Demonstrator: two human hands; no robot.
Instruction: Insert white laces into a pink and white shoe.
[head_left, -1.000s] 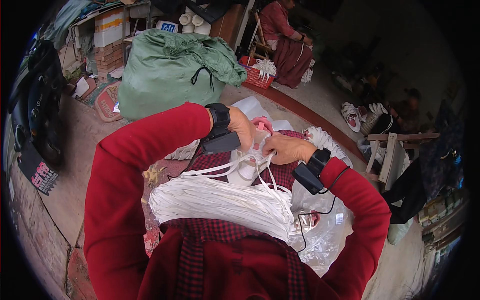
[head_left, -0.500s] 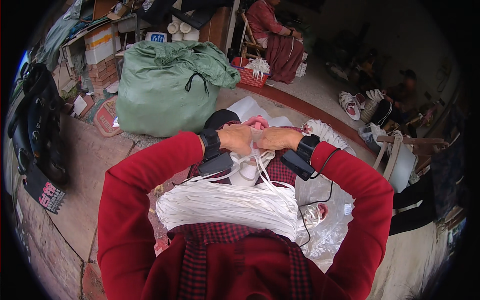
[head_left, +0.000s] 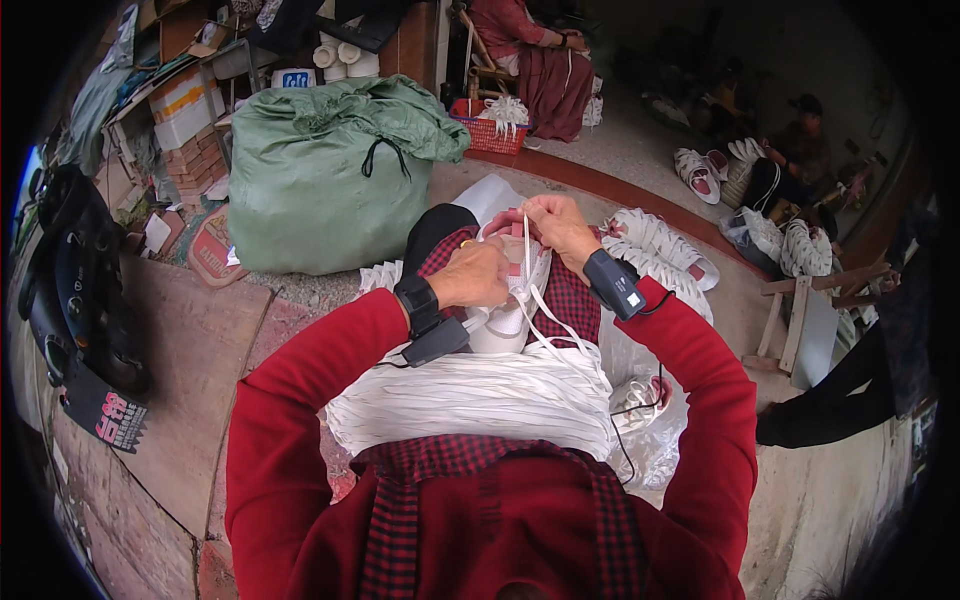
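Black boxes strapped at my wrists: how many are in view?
2: the left box at the wrist of the left hand, the right box at the wrist of the right hand. None seems hidden.

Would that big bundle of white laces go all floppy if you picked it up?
The bundle of white laces would probably sag, since its strands look thin and curved. It likely wouldn't roll far, because it lies spread out wide. It might tangle or snag, as loose laces trail between it and the shoe.
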